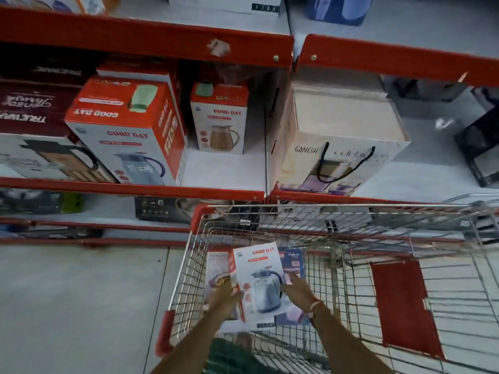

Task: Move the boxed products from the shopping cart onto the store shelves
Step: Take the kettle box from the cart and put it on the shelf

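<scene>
1. Shelf edges [145, 39]: red; shelf decks pale grey.
2. Held box [258, 282]: white face, red side and lettering, grey-blue jug print.
3. Large shelf box [127, 130]: red top, white front, grey-blue jug print.
4. Small shelf box [220, 120]: red top, white front, brown jug print.
5. Cart [324, 209]: silver wire grid, red corner guards.
6. Seat flap [405, 306]: red.
7. Paper bag [340, 163]: cream, black handles.

I'm in a shop: red-edged shelves [145, 39] w/ boxed jugs [127, 130] stacked above my wire shopping cart [337, 211], a gift bag [340, 157] on the shelf just behind it.
</scene>
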`<act>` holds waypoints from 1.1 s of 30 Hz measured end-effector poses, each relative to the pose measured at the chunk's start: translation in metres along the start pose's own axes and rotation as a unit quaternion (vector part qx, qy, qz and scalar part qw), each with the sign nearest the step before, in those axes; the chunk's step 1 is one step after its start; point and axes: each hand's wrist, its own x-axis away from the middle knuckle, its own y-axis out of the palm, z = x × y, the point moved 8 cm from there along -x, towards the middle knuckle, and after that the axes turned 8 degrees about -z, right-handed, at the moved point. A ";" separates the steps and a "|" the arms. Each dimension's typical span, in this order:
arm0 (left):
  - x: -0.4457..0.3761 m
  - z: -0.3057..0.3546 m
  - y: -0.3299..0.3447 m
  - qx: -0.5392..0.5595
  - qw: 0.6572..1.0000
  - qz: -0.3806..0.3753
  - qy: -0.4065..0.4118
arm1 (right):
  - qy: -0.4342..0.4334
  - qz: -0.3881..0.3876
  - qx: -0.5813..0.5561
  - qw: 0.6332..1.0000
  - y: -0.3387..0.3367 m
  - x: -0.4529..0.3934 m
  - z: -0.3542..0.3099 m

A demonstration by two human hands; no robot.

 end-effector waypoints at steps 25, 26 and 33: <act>0.110 0.057 -0.111 0.176 0.975 -0.047 0.125 | -0.130 0.001 -0.154 0.979 -0.024 0.121 -0.087; 0.114 0.059 -0.114 0.171 0.976 -0.039 0.130 | -0.133 0.007 -0.151 0.980 -0.023 0.124 -0.090; 0.126 0.074 -0.125 0.117 0.979 0.018 0.165 | -0.171 0.029 -0.119 0.978 -0.025 0.136 -0.121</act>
